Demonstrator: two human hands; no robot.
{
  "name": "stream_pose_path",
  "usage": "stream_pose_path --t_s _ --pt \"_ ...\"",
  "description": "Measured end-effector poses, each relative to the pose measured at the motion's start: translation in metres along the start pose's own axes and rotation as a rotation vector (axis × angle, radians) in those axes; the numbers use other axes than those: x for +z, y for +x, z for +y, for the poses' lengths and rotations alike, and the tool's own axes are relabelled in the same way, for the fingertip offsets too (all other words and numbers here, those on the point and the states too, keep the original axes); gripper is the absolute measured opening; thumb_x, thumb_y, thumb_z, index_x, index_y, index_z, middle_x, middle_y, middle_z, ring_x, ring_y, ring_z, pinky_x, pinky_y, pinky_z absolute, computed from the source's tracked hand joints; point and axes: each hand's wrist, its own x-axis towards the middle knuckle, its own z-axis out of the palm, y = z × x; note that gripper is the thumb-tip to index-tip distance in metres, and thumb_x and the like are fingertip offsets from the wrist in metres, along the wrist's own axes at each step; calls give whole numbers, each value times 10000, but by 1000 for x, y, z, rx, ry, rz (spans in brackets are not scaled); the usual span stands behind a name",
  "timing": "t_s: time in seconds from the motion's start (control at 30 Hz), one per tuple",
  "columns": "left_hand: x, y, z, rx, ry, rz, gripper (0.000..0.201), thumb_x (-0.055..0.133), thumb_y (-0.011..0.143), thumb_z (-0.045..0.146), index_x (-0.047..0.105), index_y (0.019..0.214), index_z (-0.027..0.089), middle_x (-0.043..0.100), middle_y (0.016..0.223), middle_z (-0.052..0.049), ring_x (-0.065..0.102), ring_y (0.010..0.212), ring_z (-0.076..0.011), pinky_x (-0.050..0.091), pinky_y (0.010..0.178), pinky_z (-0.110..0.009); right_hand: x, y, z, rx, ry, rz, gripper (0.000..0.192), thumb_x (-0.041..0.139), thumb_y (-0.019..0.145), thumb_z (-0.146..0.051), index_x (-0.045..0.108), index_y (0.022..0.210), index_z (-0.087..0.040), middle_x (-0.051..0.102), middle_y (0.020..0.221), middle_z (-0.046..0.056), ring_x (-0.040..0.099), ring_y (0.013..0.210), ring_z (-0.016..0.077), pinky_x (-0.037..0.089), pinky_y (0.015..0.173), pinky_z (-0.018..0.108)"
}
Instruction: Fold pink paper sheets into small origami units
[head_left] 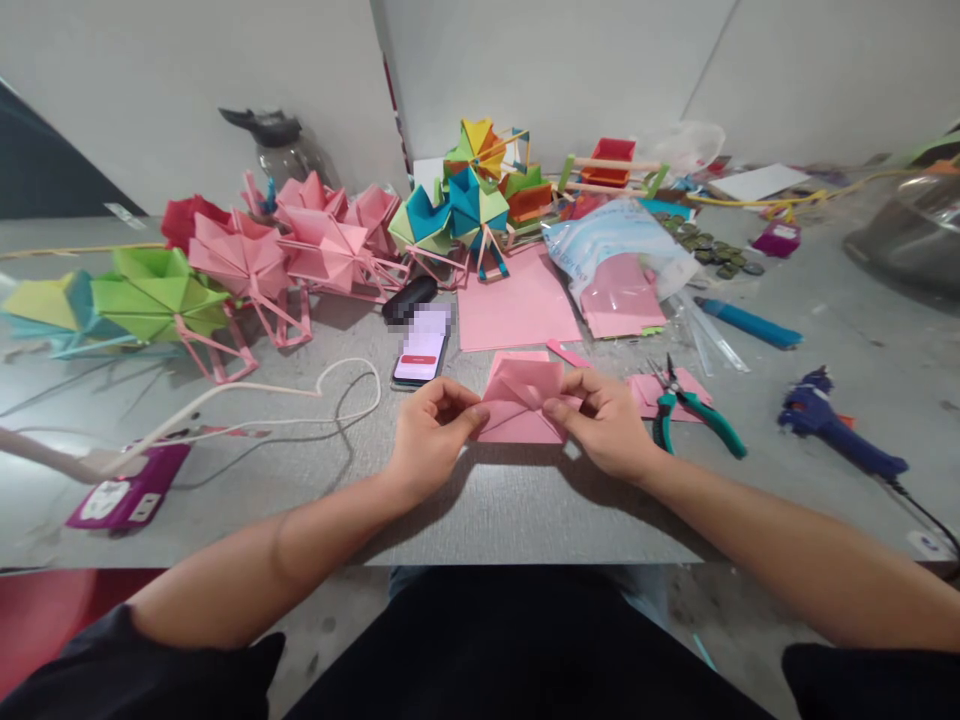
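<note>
Between my two hands is a partly folded piece of pink paper (523,428), with one flap standing up at the back and creases meeting near its middle. My left hand (433,432) pinches its left edge between thumb and fingers. On the other side, my right hand (606,420) grips the right part, its thumb pressing near the centre fold. Just beyond lies a stack of flat pink sheets (514,305), with a narrow pink strip (568,354) close by. Green-handled pliers (694,408) rest on small pink papers right of my right hand.
Folded paper wheels (244,255) in pink, green and blue line the back left. A phone (422,350) lies beyond my left hand. To the right are a blue glue gun (840,425), a blue cutter (750,322) and a plastic bag (622,245). A white cable (300,392) crosses the left.
</note>
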Motion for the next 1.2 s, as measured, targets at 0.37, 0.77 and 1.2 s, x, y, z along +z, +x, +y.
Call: stream_pose_path --t_s 0.37,0.77,1.2 --pt "-1 -1 2 -20 -61 70 156 828 747 266 691 746 193 703 670 0 643 627 -137 549 639 -290 5 -3 -2 10 26 -3 305 817 849 -485 694 930 -218 737 780 29 616 654 174 436 592 320" --pt "0 -2 0 8 -158 106 164 855 709 254 707 718 186 699 626 8 629 583 -120 533 595 -259 7 -6 -1 -18 38 40 280 822 830 -459 701 920 -223 733 747 22 630 631 174 467 571 307" --pt "-2 -5 -4 177 -75 34 187 834 785 232 682 882 183 742 796 -14 696 695 -134 574 668 -266 7 -7 3 -117 90 74 191 827 864 -379 715 897 -227 756 785 32 695 698 195 549 641 326"
